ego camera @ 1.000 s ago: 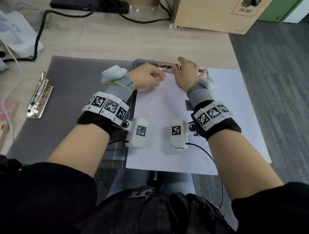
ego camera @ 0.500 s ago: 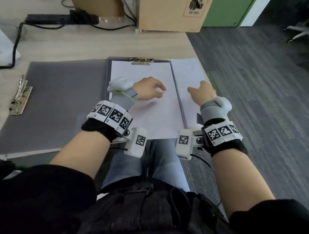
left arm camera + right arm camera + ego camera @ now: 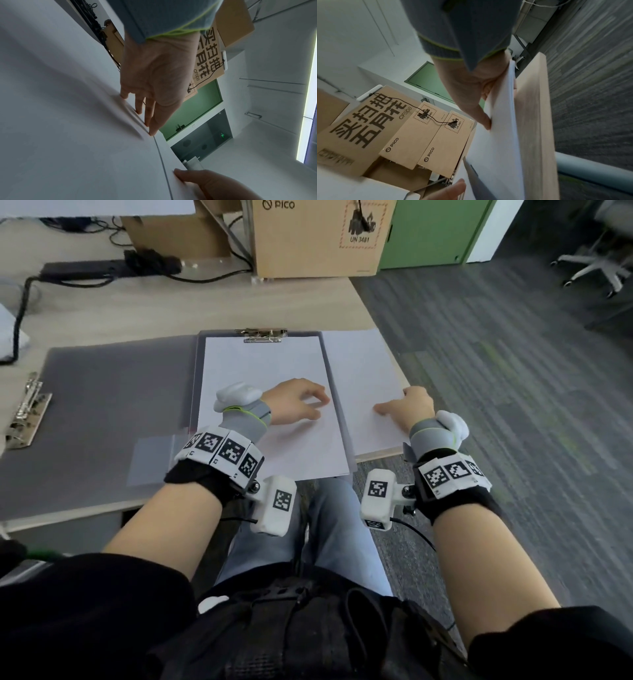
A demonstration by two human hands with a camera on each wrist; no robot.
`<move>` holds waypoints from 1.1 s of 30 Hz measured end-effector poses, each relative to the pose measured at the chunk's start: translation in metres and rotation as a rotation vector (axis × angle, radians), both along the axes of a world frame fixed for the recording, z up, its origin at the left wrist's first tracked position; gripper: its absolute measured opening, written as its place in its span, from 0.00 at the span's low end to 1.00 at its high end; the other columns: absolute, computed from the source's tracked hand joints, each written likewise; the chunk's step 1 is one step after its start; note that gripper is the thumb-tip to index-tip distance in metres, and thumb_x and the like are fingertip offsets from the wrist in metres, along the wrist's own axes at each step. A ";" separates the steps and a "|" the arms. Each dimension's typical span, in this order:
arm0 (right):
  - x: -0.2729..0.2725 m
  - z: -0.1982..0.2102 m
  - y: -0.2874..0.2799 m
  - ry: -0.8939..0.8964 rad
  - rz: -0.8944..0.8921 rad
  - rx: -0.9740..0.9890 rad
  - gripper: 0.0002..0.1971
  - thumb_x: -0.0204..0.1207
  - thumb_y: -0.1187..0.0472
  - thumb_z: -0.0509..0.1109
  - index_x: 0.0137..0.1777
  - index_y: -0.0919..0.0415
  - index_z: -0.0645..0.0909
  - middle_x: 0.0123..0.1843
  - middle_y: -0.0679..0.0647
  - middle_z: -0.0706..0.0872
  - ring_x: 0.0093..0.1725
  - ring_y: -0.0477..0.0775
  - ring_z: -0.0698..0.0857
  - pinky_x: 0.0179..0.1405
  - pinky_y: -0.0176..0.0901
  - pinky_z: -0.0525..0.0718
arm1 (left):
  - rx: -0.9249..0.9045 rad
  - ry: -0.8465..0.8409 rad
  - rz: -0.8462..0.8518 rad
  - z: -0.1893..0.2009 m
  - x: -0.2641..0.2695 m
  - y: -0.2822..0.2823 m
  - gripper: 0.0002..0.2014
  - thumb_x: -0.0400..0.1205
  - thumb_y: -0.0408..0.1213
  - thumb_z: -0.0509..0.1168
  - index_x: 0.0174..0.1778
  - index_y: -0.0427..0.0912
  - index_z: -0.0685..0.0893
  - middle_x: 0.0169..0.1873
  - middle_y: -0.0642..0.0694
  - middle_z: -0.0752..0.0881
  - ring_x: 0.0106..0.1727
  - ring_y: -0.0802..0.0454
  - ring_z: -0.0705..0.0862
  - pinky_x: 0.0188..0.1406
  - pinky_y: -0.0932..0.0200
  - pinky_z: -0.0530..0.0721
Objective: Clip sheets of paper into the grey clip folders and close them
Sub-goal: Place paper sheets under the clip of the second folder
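An open grey clip folder [image 3: 113, 419] lies flat on the desk, its metal clip [image 3: 264, 335] holding a white sheet [image 3: 260, 371] on the right panel. My left hand [image 3: 313, 405] rests on that sheet near its right edge, with straight fingertips [image 3: 149, 125] pressing the paper. A stack of loose white paper [image 3: 359, 371] lies beside the folder on the right. My right hand [image 3: 397, 405] grips the stack's right edge. In the right wrist view the thumb [image 3: 485, 121] lies on top and the lifted paper [image 3: 500, 142] hides the fingers beneath.
A second metal clip [image 3: 29, 409] sits at the desk's left edge. Cardboard boxes [image 3: 318, 237], a power strip [image 3: 85, 268] and cables stand at the back. The desk edge [image 3: 380, 453] ends just right of the loose paper, above grey carpet.
Both hands have drawn back from the clip at the folder's top. The left now rests mid-sheet; the right has moved right onto the loose stack and taken its edge.
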State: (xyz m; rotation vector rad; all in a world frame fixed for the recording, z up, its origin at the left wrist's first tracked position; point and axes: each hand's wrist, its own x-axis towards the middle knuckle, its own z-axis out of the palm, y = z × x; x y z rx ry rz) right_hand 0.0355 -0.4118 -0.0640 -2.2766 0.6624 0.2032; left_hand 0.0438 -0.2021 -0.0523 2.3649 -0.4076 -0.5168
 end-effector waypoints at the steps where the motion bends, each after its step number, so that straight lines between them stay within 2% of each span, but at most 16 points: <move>1: -0.001 0.001 0.002 -0.004 0.009 0.008 0.31 0.73 0.58 0.73 0.74 0.67 0.70 0.72 0.63 0.78 0.68 0.65 0.79 0.57 0.47 0.77 | -0.009 0.007 0.007 -0.001 0.000 0.000 0.18 0.78 0.29 0.65 0.65 0.40 0.81 0.78 0.46 0.70 0.78 0.47 0.70 0.75 0.60 0.64; 2: -0.001 0.002 0.004 -0.014 0.019 0.009 0.29 0.74 0.60 0.71 0.74 0.66 0.71 0.72 0.63 0.78 0.68 0.65 0.79 0.58 0.47 0.77 | -0.013 0.010 0.012 -0.002 0.000 0.000 0.18 0.78 0.28 0.65 0.65 0.40 0.81 0.78 0.46 0.70 0.78 0.47 0.70 0.75 0.60 0.64; 5: -0.002 0.011 0.006 -0.111 0.070 -0.029 0.18 0.74 0.66 0.66 0.65 0.68 0.77 0.65 0.66 0.83 0.63 0.66 0.82 0.50 0.44 0.75 | -0.033 0.020 0.028 -0.003 0.001 -0.002 0.18 0.78 0.27 0.65 0.65 0.39 0.81 0.78 0.46 0.70 0.78 0.47 0.69 0.74 0.62 0.63; 7: -0.003 0.023 0.005 -0.208 0.085 -0.104 0.16 0.75 0.67 0.63 0.62 0.66 0.77 0.62 0.65 0.83 0.60 0.67 0.81 0.47 0.45 0.73 | -0.073 0.037 0.040 -0.001 0.001 -0.005 0.19 0.78 0.26 0.65 0.66 0.37 0.80 0.78 0.46 0.69 0.78 0.48 0.69 0.72 0.65 0.63; 10: -0.005 0.045 0.005 -0.299 0.093 -0.230 0.12 0.76 0.66 0.60 0.58 0.62 0.76 0.58 0.63 0.82 0.48 0.65 0.77 0.42 0.47 0.71 | -0.082 0.039 0.056 -0.002 0.003 -0.008 0.20 0.77 0.27 0.66 0.67 0.38 0.79 0.78 0.45 0.69 0.78 0.48 0.69 0.76 0.61 0.62; 14: -0.014 0.072 0.002 -0.367 0.101 -0.392 0.11 0.77 0.68 0.56 0.58 0.62 0.74 0.45 0.60 0.75 0.41 0.64 0.72 0.39 0.49 0.68 | -0.041 0.015 0.057 0.001 0.003 -0.014 0.21 0.78 0.29 0.66 0.68 0.39 0.79 0.77 0.46 0.70 0.78 0.49 0.69 0.74 0.62 0.63; 17: -0.021 0.083 0.001 -0.437 0.109 -0.432 0.12 0.76 0.69 0.55 0.57 0.62 0.73 0.41 0.60 0.75 0.39 0.66 0.72 0.38 0.49 0.67 | -0.021 0.010 0.036 0.006 0.003 -0.020 0.20 0.79 0.28 0.64 0.69 0.36 0.78 0.75 0.41 0.74 0.75 0.45 0.72 0.64 0.64 0.68; 20: -0.025 0.093 -0.004 -0.551 0.085 -0.423 0.12 0.75 0.69 0.56 0.57 0.62 0.72 0.40 0.62 0.77 0.38 0.67 0.72 0.37 0.49 0.68 | 0.000 0.059 0.045 0.011 0.005 -0.023 0.22 0.79 0.33 0.65 0.71 0.37 0.75 0.71 0.40 0.77 0.71 0.44 0.76 0.68 0.57 0.71; 23: -0.025 0.101 -0.008 -0.733 0.021 -0.329 0.11 0.75 0.68 0.57 0.56 0.65 0.73 0.43 0.63 0.84 0.40 0.70 0.77 0.38 0.52 0.73 | -0.162 0.120 0.173 0.016 0.008 -0.026 0.18 0.81 0.41 0.63 0.66 0.42 0.75 0.56 0.44 0.77 0.57 0.49 0.75 0.56 0.59 0.70; 25: -0.024 0.102 -0.010 -0.864 -0.007 -0.222 0.08 0.75 0.68 0.58 0.52 0.66 0.74 0.39 0.59 0.84 0.40 0.68 0.80 0.39 0.53 0.77 | -0.336 0.128 0.317 0.020 0.012 -0.026 0.22 0.82 0.47 0.60 0.71 0.44 0.72 0.60 0.49 0.78 0.60 0.49 0.77 0.57 0.58 0.72; 26: -0.023 0.102 -0.011 -0.911 -0.011 -0.144 0.05 0.74 0.68 0.59 0.48 0.64 0.73 0.34 0.52 0.81 0.37 0.63 0.80 0.38 0.50 0.77 | -0.420 0.097 0.366 0.022 0.015 -0.026 0.24 0.81 0.50 0.60 0.71 0.44 0.72 0.62 0.49 0.80 0.62 0.49 0.79 0.57 0.58 0.75; 27: -0.022 0.101 -0.011 -0.947 -0.010 -0.063 0.04 0.74 0.69 0.60 0.44 0.59 0.71 0.31 0.45 0.77 0.33 0.53 0.79 0.35 0.44 0.75 | -0.510 0.048 0.404 0.026 0.017 -0.025 0.23 0.79 0.51 0.61 0.67 0.43 0.75 0.60 0.48 0.83 0.59 0.50 0.82 0.54 0.62 0.77; 29: -0.020 0.097 -0.008 -0.990 0.008 0.123 0.12 0.73 0.69 0.62 0.37 0.51 0.66 0.31 0.40 0.72 0.29 0.37 0.73 0.30 0.32 0.69 | -0.674 -0.057 0.513 0.039 0.021 -0.023 0.13 0.75 0.45 0.63 0.51 0.44 0.79 0.44 0.52 0.85 0.43 0.56 0.83 0.37 0.71 0.78; 30: -0.019 0.093 -0.006 -0.986 0.021 0.210 0.14 0.72 0.69 0.62 0.37 0.48 0.65 0.32 0.41 0.73 0.29 0.36 0.72 0.31 0.28 0.69 | -0.733 -0.102 0.580 0.047 0.023 -0.020 0.08 0.71 0.42 0.64 0.44 0.45 0.78 0.38 0.53 0.82 0.37 0.57 0.80 0.32 0.70 0.77; 31: -0.018 0.089 -0.002 -0.963 0.039 0.276 0.14 0.70 0.68 0.62 0.37 0.46 0.65 0.33 0.42 0.74 0.32 0.37 0.73 0.33 0.28 0.70 | -0.785 -0.135 0.637 0.053 0.025 -0.016 0.05 0.67 0.39 0.64 0.38 0.47 0.77 0.34 0.52 0.81 0.35 0.54 0.78 0.31 0.66 0.76; 33: -0.016 0.078 0.003 -0.857 0.090 0.408 0.11 0.67 0.67 0.62 0.40 0.49 0.70 0.37 0.47 0.79 0.36 0.45 0.76 0.40 0.34 0.75 | -0.850 -0.168 0.720 0.056 0.029 -0.003 0.06 0.61 0.32 0.63 0.31 0.46 0.75 0.31 0.49 0.78 0.37 0.49 0.76 0.35 0.60 0.73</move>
